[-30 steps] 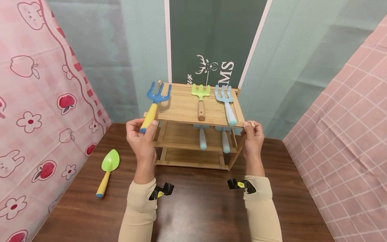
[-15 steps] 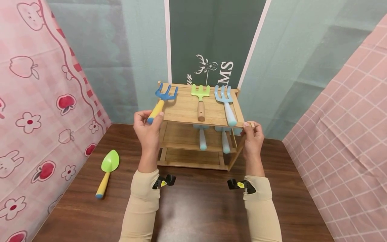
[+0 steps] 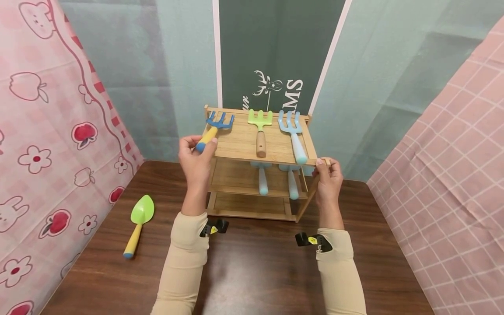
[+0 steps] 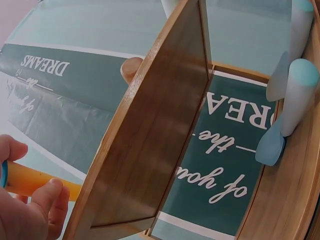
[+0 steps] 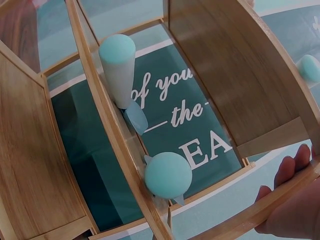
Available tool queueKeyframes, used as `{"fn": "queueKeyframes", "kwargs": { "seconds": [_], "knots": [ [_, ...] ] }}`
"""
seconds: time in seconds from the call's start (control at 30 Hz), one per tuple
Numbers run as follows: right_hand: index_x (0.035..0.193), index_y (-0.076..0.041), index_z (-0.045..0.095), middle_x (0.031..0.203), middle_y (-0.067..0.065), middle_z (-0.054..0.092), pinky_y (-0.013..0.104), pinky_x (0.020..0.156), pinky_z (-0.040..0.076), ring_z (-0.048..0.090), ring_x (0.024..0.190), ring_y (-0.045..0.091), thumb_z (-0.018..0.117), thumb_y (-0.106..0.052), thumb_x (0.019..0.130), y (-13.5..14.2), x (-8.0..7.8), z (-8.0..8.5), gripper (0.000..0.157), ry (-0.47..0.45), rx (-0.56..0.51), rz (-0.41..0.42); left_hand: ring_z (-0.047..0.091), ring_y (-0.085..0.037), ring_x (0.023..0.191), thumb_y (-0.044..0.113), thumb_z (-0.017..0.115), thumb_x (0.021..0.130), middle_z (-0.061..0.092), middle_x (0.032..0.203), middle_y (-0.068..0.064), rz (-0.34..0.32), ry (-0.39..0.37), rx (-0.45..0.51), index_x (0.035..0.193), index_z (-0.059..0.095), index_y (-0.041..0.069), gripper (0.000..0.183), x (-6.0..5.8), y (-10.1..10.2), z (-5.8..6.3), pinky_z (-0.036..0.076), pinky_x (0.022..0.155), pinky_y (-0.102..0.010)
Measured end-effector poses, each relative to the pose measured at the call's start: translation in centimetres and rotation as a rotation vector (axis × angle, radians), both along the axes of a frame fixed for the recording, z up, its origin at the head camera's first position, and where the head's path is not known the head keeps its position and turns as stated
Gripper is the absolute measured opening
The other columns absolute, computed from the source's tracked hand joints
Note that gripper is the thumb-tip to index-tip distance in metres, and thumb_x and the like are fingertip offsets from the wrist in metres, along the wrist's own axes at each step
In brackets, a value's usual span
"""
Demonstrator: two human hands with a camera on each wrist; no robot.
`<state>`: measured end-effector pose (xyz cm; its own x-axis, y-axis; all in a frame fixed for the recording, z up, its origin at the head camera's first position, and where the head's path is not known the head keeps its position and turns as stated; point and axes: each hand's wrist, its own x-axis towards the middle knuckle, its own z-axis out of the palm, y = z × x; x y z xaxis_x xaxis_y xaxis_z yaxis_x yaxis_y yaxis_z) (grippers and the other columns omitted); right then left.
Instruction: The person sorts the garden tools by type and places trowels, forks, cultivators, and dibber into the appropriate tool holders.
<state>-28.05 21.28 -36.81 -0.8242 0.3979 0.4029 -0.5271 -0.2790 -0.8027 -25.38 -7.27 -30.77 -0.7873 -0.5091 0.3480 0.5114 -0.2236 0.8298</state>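
Note:
My left hand [image 3: 197, 164] pinches the yellow handle of a hand fork [image 3: 221, 124] with blue tines, over the left end of the top shelf. In the left wrist view, the shelf edge hides the tines and thumb and fingers hold the yellow handle [image 4: 30, 181]. My right hand [image 3: 330, 181] grips the front right corner of the wooden rack [image 3: 236, 146]. On its top shelf lie a green hand fork [image 3: 260, 142] with a wooden handle and a light blue hand fork [image 3: 297, 146], tines toward the back.
Two light blue tools, handles outward [image 3: 263, 181], lie on the middle shelf, their heads partly hidden by the top shelf. A green trowel [image 3: 142, 212] with a yellow handle lies on the dark table [image 3: 252, 267] at left. Patterned cloths [image 3: 445, 166] hang around the sides and back.
My left hand has carried the blue-tined fork right and toward the back, from the rack's left edge to over the top shelf. The right hand keeps its place on the corner.

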Motion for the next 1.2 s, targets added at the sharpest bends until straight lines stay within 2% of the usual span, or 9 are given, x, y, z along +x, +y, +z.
{"fn": "queueKeyframes", "kwargs": {
  "seconds": [0.27,0.4,0.5,0.6,0.73,0.87,1.07,1.2],
  "knots": [
    [0.088,-0.009,0.056,0.072,0.003,0.051,0.026,0.06,0.04,0.046,0.064,0.017,0.061,-0.004,0.088,-0.1,-0.1,-0.1,0.007,0.006,0.002,-0.006,0.054,-0.016,0.074,0.004,0.065,0.079,0.043,0.093,-0.009,-0.007,0.044,-0.002,0.1,0.051,0.001,0.025,-0.3,-0.3,0.0,0.046,0.065,-0.024],
    [0.088,-0.009,0.056,0.07,0.003,0.052,0.026,0.059,0.04,0.046,0.063,0.017,0.061,-0.005,0.088,-0.1,-0.1,-0.1,0.007,0.006,0.001,-0.011,0.056,-0.016,0.075,0.004,0.066,0.079,0.047,0.093,-0.009,-0.017,0.023,-0.04,0.102,0.054,-0.002,0.027,-0.4,-0.5,-0.1,0.047,0.065,-0.024],
    [0.088,-0.009,0.056,0.071,0.003,0.052,0.026,0.059,0.04,0.046,0.063,0.017,0.061,-0.005,0.088,-0.1,0.0,-0.2,0.006,0.005,-0.001,-0.01,0.056,-0.016,0.077,0.005,0.07,0.078,0.053,0.093,-0.009,0.009,-0.012,-0.155,0.102,0.057,-0.004,0.029,-0.4,-0.7,-0.2,0.048,0.064,-0.023],
    [0.088,-0.009,0.056,0.071,0.003,0.052,0.026,0.059,0.04,0.046,0.063,0.017,0.061,-0.005,0.088,0.0,0.0,-0.2,0.006,0.006,-0.001,-0.005,0.058,-0.015,0.078,0.008,0.073,0.076,0.058,0.093,-0.009,0.109,-0.024,-0.345,0.099,0.061,-0.005,0.029,-0.4,-0.9,-0.3,0.049,0.066,-0.023],
    [0.087,-0.009,0.056,0.071,0.003,0.052,0.026,0.059,0.04,0.046,0.064,0.018,0.061,-0.004,0.088,0.0,0.0,-0.2,0.007,0.012,-0.001,0.001,0.06,-0.018,0.078,0.007,0.075,0.074,0.06,0.092,-0.012,0.257,0.029,-0.585,0.092,0.064,-0.005,0.024,-0.3,-1.0,-0.5,0.051,0.067,-0.029],
    [0.087,-0.008,0.056,0.071,0.003,0.052,0.026,0.059,0.04,0.046,0.063,0.017,0.06,-0.003,0.088,0.1,0.0,-0.2,0.007,0.025,-0.008,0.003,0.061,-0.024,0.075,0.004,0.076,0.072,0.059,0.087,-0.016,0.332,0.067,-0.752,0.087,0.063,-0.005,0.022,-0.2,-0.8,-0.5,0.051,0.063,-0.032],
    [0.087,-0.008,0.057,0.071,0.003,0.052,0.026,0.059,0.04,0.046,0.063,0.018,0.059,-0.001,0.088,0.1,0.0,-0.1,0.008,0.038,-0.017,0.008,0.057,-0.029,0.076,0.005,0.077,0.071,0.06,0.086,-0.017,0.384,0.034,-0.914,0.086,0.063,-0.004,0.023,0.0,-0.6,-0.7,0.045,0.07,-0.039],
    [0.087,-0.009,0.056,0.071,0.002,0.052,0.026,0.06,0.04,0.046,0.064,0.017,0.059,-0.002,0.088,0.0,0.0,-0.1,0.007,0.033,-0.013,0.012,0.054,-0.031,0.076,0.005,0.078,0.07,0.061,0.086,-0.016,0.402,0.009,-0.944,0.087,0.064,-0.003,0.024,0.1,-0.5,-0.8,0.042,0.069,-0.043]
  ]
}}
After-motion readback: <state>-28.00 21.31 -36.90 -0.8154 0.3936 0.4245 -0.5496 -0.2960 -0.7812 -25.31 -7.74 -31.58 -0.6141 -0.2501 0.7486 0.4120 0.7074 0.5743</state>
